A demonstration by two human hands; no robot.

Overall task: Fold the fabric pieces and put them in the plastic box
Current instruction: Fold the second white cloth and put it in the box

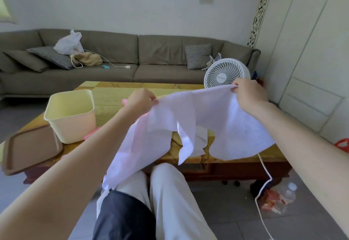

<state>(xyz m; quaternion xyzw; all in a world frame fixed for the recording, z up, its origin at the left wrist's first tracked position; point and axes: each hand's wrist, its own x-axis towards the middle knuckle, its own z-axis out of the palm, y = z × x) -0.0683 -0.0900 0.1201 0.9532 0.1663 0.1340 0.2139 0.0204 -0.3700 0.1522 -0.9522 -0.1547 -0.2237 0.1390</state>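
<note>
Your table (113,96) stands just in front of your knees and carries everything the task needs. Above its near edge you hold a white fabric piece (188,111) spread in the air, its top edge stretched between your hands and its lower part hanging in loose, uneven flaps down toward your lap. It looks thin, light and limp, so expect it to sag and drift wherever it is unsupported; the small fan (225,74) behind it may stir it if it is running. It will not hold a crease by stiffness alone, so judge on laying it flat or pressing each fold down.

The cream plastic box (75,124) sits open on the left part of the table, well apart from the fabric, with its brown lid (30,145) lying just beside it at the table's corner.

Your left hand (140,101) pinches the upper left edge of the fabric between thumb and fingers; your right hand (249,96) pinches the upper right corner the same way. Corners and straight edges look like the best places to take hold.

Pink fabric (90,135) peeks out beside the box, not yet folded.
</note>
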